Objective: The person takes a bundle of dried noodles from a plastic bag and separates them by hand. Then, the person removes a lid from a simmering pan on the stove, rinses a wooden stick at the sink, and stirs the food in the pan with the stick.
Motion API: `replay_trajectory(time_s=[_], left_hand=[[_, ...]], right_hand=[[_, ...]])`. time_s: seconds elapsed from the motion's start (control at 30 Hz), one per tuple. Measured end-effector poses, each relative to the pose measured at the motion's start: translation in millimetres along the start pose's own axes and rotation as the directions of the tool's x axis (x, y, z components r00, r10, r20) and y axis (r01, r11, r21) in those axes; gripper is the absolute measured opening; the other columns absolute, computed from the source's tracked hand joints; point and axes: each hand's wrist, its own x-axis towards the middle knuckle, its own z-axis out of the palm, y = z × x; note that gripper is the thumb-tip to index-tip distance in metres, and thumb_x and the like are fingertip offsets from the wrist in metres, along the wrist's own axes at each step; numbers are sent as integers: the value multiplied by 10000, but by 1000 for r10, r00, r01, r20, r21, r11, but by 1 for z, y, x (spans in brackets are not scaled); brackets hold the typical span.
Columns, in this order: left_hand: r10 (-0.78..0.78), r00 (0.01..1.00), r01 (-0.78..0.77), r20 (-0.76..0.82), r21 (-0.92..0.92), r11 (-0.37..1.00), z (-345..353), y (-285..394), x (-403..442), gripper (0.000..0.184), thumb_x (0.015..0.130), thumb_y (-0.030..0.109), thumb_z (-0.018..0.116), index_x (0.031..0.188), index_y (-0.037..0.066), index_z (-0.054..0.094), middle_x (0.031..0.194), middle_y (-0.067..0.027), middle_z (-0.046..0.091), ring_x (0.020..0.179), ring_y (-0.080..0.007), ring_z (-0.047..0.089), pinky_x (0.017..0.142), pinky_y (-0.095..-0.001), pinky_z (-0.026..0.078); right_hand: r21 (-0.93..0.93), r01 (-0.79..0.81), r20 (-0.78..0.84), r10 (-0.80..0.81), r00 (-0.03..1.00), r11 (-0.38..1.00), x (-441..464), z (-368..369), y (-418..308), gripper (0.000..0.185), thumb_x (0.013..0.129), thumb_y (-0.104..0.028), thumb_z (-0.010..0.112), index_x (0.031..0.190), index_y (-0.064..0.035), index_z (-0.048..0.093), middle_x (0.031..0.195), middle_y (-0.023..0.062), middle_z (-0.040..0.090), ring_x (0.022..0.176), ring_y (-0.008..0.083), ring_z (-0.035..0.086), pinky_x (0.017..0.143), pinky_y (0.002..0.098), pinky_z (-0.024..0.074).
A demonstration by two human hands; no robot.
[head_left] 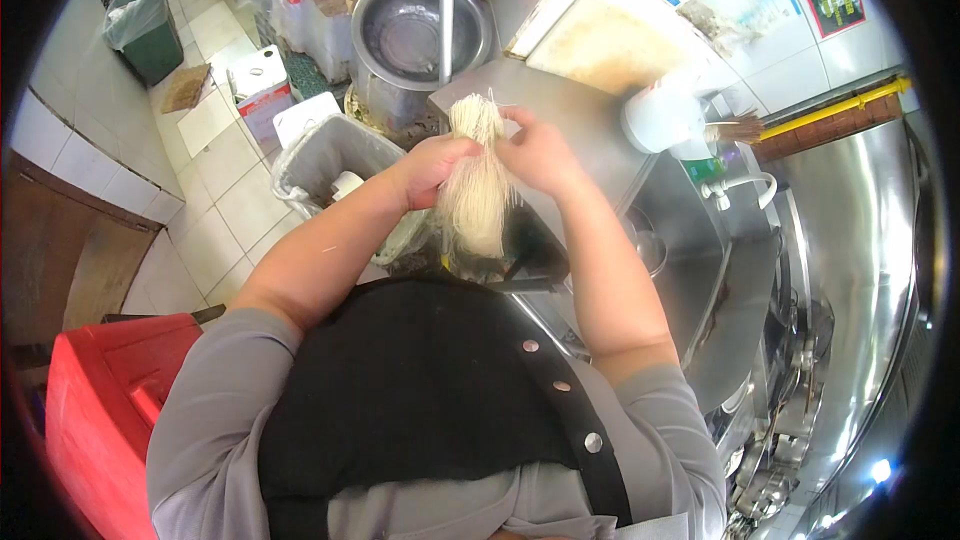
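Note:
A bundle of thin, pale dry noodles (474, 202) hangs between my two hands, in front of the black apron. Around its left side my left hand (436, 168) is closed, with the thumb lying across the strands. My right hand (540, 152) grips the upper right side of the same bundle, its fingers bent near the top end. Loose strands stick out at the top and fan out below. Beneath the left forearm stands a lined waste bin (300, 172), and to the right is a steel counter (590, 155).
A large metal bowl (422, 32) sits behind a vertical pole (447, 0). On the counter stands a white container (655, 120), close to a faucet (740, 188). A red bin (100, 410) is at the lower left. Pots (765, 490) line the right side.

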Motion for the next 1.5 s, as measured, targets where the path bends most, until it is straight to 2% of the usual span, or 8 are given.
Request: replay_trajectory(time_s=[0.43,0.73,0.83,0.97,1.07,1.27,1.37,1.5], left_hand=[[31,992,-17,-119,121,993,14,-2,-6,344,978,177,447,1235,-38,524,1090,-155,664,922,-217,679,823,-347,558],[-95,994,95,48,3,995,3,0,-7,346,923,141,548,1231,-16,534,1081,-140,664,898,-215,676,789,-359,568],[-69,994,85,-79,228,970,19,5,-17,353,890,116,565,1215,-21,542,1056,-136,660,886,-226,674,790,-368,564],[-124,986,148,-108,253,956,8,7,-13,350,873,98,577,1198,-29,553,1031,-145,654,876,-248,673,777,-378,562],[-130,981,164,-146,249,955,5,7,-12,341,873,102,578,1187,-31,559,1019,-150,655,849,-252,672,756,-383,564],[-59,974,110,-217,230,967,19,2,-8,330,874,103,564,1180,-19,566,998,-122,666,802,-222,672,703,-362,566],[-42,970,100,-238,237,966,24,4,-13,315,875,112,557,1164,-11,575,988,-113,673,787,-209,672,686,-350,565],[-104,960,178,-259,282,943,11,14,-20,300,875,152,563,1130,-2,592,917,-112,681,740,-207,670,655,-341,562]], right_hand=[[171,-28,27,24,999,985,-6,-1,0,520,808,-202,649,1279,-7,543,806,137,706,679,191,687,663,315,537],[111,-62,12,61,998,992,-5,-4,-1,477,789,-157,638,1235,-6,564,810,158,701,687,205,690,680,322,540],[96,-35,2,35,999,995,-1,0,5,481,788,-143,625,1249,-21,559,810,166,697,675,213,687,697,328,539],[71,8,12,-9,1000,997,0,0,12,508,803,-153,609,1295,-47,532,815,161,697,700,206,689,656,329,541],[95,-115,129,103,986,989,-7,-10,-5,513,827,-170,596,1321,-61,513,823,142,699,726,202,687,573,316,538],[217,-153,70,141,987,964,-5,5,-6,538,853,-192,603,1360,-61,481,900,136,688,689,188,666,489,294,526],[165,-141,135,119,984,976,-9,0,-14,596,860,-287,647,1400,-109,466,1004,119,675,757,190,652,600,311,528],[176,-111,175,80,981,978,2,1,-3,592,820,-216,650,1375,-84,489,979,153,679,815,219,668,669,321,541]])
